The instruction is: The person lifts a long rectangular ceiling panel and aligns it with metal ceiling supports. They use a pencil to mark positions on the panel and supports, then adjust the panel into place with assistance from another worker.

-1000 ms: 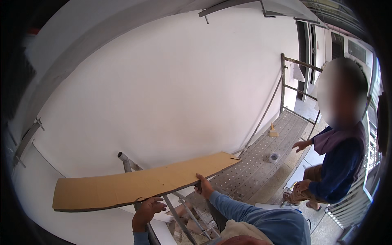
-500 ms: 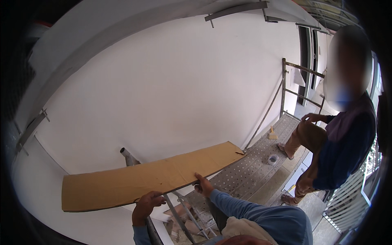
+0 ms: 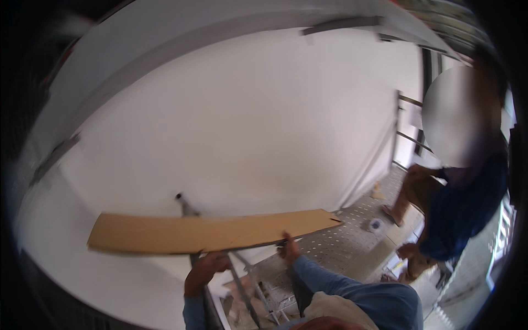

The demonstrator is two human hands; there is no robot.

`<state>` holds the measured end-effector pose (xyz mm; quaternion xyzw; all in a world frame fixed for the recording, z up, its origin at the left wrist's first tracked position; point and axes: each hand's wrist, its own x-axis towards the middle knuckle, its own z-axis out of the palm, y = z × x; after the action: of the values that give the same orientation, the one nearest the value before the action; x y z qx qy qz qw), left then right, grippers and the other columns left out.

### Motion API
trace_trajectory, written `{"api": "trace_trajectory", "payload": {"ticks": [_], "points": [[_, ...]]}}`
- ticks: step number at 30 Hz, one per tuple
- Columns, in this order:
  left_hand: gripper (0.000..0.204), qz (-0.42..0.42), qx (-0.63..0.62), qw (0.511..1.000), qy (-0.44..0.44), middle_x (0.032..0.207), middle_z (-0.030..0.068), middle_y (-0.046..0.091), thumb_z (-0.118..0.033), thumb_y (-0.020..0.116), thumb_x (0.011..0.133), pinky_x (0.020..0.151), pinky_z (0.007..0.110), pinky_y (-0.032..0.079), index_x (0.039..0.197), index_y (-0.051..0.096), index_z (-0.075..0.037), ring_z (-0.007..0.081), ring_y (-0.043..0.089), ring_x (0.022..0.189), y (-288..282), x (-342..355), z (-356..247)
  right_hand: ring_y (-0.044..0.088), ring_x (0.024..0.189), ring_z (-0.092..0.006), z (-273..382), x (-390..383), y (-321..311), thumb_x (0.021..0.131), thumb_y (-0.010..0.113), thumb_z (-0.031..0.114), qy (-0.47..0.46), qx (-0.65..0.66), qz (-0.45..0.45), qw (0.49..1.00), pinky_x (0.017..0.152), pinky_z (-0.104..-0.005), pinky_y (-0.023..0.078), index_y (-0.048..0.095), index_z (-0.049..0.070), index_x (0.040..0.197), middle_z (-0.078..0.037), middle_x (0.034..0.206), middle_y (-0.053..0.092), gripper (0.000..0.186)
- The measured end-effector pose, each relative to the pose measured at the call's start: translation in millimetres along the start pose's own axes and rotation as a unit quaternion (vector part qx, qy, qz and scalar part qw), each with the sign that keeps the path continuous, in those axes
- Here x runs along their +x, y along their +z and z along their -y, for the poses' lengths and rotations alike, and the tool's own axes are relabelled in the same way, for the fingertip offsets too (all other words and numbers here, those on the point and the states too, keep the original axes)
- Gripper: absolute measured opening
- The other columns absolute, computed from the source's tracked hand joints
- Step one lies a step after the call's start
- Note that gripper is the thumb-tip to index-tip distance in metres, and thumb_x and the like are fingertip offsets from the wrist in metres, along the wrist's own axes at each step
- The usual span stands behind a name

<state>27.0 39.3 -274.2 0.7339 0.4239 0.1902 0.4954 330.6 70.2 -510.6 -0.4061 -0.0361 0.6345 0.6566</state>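
Observation:
A long tan cardboard-faced board (image 3: pixel 165 234) with a dark edge lies across the lower middle of the head view, above grey metal tubes. My left hand (image 3: pixel 208 269), blurred, is closed at its near edge, left of the middle. Further right, my right hand (image 3: pixel 288 248) grips the same edge with the thumb up. Beyond the board's right end are a perforated metal platform (image 3: pixel 352 225), a round light object (image 3: pixel 375 224) resembling a tape roll, and a blurred yellow brush (image 3: pixel 377 190).
Another person (image 3: pixel 462 203) in dark blue stands at the right, one leg raised onto the platform. A scaffold frame (image 3: pixel 397 126) rises behind it. A white wall (image 3: pixel 231 121) fills the background beneath a grey overhang (image 3: pixel 187 44) with metal pieces. Debris lies low among the tubes.
The board's left end has risen and the board sits slightly further right in the shifted view. The other person has leaned rightward and lifted a foot onto the platform.

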Motion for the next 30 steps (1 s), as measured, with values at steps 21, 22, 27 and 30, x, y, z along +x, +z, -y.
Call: {"api": "trace_trajectory", "payload": {"ticks": [21,22,27,30], "points": [[0.047,-0.038,-0.114,0.992,0.024,0.106,0.0137,0.07,-0.032,0.064,0.1,0.082,0.031,0.056,0.128,0.057,0.005,0.0196,0.07,0.094,9,-5,-9,0.042,0.048,-0.0089,23,25,-23,0.095,0.065,0.027,-0.023,0.075,-0.062,0.995,0.041,-0.0249,0.028,0.056,0.018,0.085,0.004,0.066,0.048,0.017],[0.046,-0.036,-0.117,0.992,0.023,0.106,0.0143,0.07,-0.031,0.064,0.1,0.082,0.031,0.057,0.127,0.057,0.005,0.0198,0.07,0.093,9,-6,-9,0.041,0.048,-0.0088,25,24,-23,0.095,0.066,0.027,-0.028,0.081,-0.026,0.996,0.041,-0.0252,0.027,0.056,0.018,0.086,0.004,0.067,0.048,0.016],[0.037,-0.026,-0.143,0.989,0.041,0.101,0.0158,0.072,-0.024,0.065,0.099,0.081,0.032,0.057,0.119,0.061,0.007,0.021,0.071,0.091,8,-5,-8,0.038,0.049,-0.0077,24,31,-27,0.096,0.066,0.028,-0.019,0.083,-0.009,0.996,0.042,-0.0259,0.027,0.056,0.02,0.087,0.006,0.068,0.046,0.015],[0.033,-0.043,-0.114,0.992,0.019,0.101,0.0127,0.07,-0.023,0.062,0.1,0.08,0.031,0.057,0.117,0.062,0.005,0.0196,0.07,0.091,8,-5,-9,0.04,0.051,-0.0077,13,39,-35,0.093,0.069,0.031,-0.037,0.081,-0.011,0.996,0.043,-0.0256,0.028,0.058,0.02,0.089,0.006,0.069,0.047,0.017]]}}
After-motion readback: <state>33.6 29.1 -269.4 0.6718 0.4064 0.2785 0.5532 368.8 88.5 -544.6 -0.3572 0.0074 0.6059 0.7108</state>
